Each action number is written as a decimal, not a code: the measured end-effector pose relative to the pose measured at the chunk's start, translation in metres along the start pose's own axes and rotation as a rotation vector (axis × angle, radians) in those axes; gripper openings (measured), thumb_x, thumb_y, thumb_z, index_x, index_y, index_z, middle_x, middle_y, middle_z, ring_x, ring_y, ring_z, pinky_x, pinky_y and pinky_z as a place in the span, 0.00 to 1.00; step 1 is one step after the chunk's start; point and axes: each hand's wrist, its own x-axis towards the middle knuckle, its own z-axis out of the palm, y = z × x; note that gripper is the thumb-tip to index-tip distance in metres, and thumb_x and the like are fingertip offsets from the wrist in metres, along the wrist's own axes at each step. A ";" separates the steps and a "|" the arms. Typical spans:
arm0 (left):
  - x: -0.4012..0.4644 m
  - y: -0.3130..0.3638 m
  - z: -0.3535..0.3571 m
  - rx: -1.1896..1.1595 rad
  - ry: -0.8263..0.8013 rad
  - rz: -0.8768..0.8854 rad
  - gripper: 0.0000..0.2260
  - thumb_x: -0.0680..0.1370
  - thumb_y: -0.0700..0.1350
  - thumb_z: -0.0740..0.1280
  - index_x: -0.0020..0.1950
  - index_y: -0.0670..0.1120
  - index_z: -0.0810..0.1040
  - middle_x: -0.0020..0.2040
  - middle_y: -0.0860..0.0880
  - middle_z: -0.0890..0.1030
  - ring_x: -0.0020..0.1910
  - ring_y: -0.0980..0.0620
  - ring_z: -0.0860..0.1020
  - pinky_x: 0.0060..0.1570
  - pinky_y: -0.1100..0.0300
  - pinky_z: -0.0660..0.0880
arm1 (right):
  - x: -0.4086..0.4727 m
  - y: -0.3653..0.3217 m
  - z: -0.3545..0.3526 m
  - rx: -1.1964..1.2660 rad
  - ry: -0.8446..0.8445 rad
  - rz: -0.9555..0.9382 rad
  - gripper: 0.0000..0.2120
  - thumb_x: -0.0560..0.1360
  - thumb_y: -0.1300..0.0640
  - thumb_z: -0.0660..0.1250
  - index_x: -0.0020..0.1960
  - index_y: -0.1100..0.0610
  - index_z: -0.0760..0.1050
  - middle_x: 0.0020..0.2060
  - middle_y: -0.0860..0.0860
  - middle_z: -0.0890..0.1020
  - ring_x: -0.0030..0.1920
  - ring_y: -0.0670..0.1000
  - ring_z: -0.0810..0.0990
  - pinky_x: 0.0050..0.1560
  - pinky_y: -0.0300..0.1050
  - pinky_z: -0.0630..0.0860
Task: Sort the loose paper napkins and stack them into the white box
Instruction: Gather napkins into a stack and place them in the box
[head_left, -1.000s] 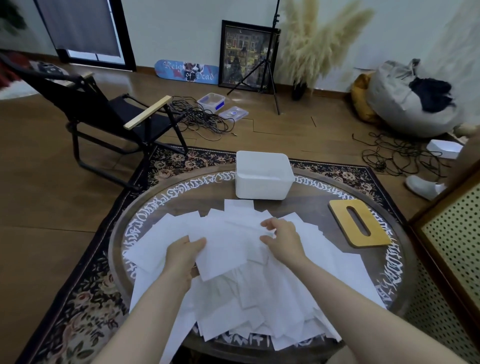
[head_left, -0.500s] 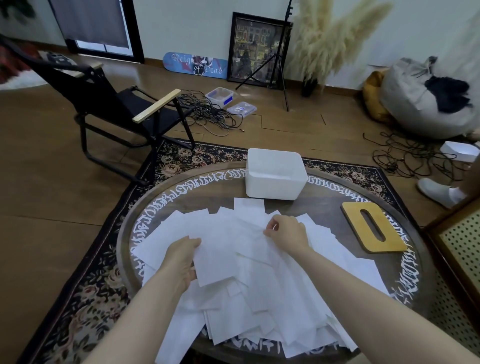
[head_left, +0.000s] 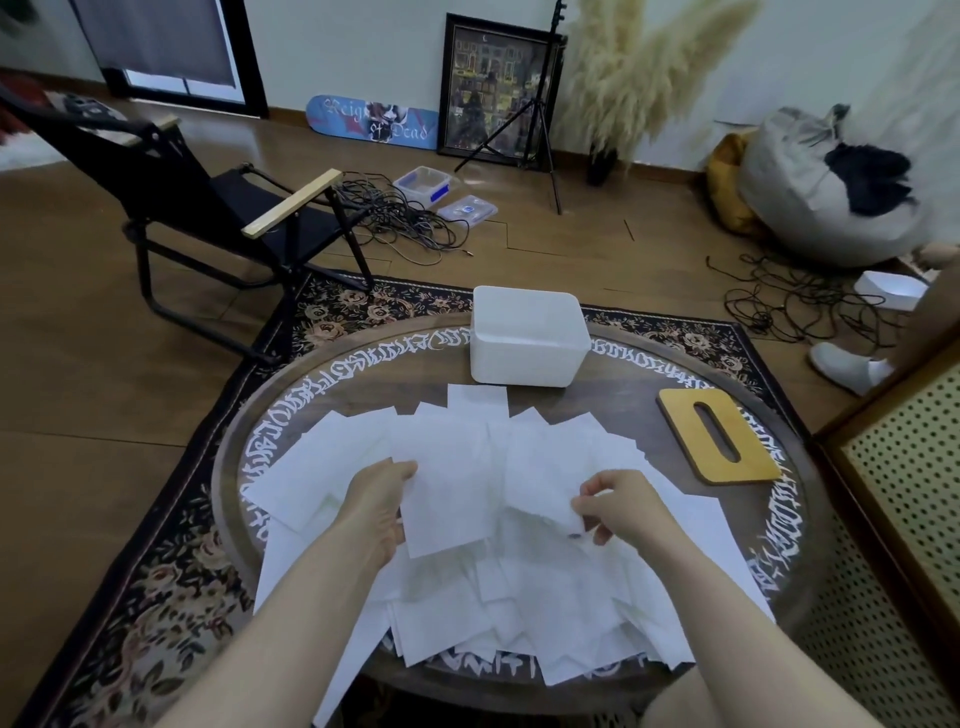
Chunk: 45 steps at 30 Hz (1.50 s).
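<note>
Nearest you, a loose heap of white paper napkins (head_left: 498, 571) covers the front half of the round desk (head_left: 691, 431), some sheets hanging over its near edge. Both your forearms reach in over the heap.

Your left hand (head_left: 379, 506) grips the left edge of one napkin (head_left: 447, 493) lying on top, fingers curled under the sheet and thumb above. Your right hand (head_left: 618, 504) pinches a rumpled fold of a neighbouring sheet between thumb and fingertips; neither hand is spread wide.

This looks like the gathering step: you appear to be picking sheets out of the heap and none seems to be squared into a pile yet. The next move probably calls for lifting one napkin free without dragging its neighbours, then lining up its edges with another.

Further back, to the right, a yellow wooden lid with a slot (head_left: 719, 441) lies flat on the desk, apart from the napkins.

At the far edge stands the white box (head_left: 527, 338), open at the top, just beyond the farthest napkins. No napkins show inside it from here.
</note>
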 end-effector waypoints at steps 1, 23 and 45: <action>-0.001 -0.001 0.002 0.005 -0.002 -0.001 0.07 0.80 0.38 0.61 0.43 0.46 0.74 0.40 0.46 0.77 0.37 0.47 0.76 0.37 0.57 0.72 | -0.002 0.003 0.000 -0.013 -0.013 0.011 0.01 0.70 0.60 0.69 0.41 0.58 0.78 0.28 0.50 0.83 0.26 0.49 0.77 0.44 0.48 0.78; -0.006 -0.002 0.020 0.036 -0.009 0.036 0.08 0.80 0.36 0.60 0.43 0.45 0.74 0.40 0.47 0.78 0.38 0.48 0.76 0.37 0.56 0.73 | -0.003 -0.016 -0.010 0.665 0.055 0.006 0.01 0.75 0.59 0.70 0.46 0.55 0.78 0.25 0.48 0.69 0.25 0.47 0.64 0.29 0.38 0.61; -0.010 -0.021 0.040 0.029 -0.275 0.016 0.12 0.81 0.42 0.60 0.59 0.42 0.79 0.53 0.44 0.84 0.54 0.44 0.81 0.60 0.45 0.75 | -0.044 -0.014 -0.003 0.583 -0.088 -0.158 0.03 0.74 0.61 0.70 0.43 0.59 0.77 0.27 0.47 0.78 0.23 0.44 0.65 0.25 0.32 0.62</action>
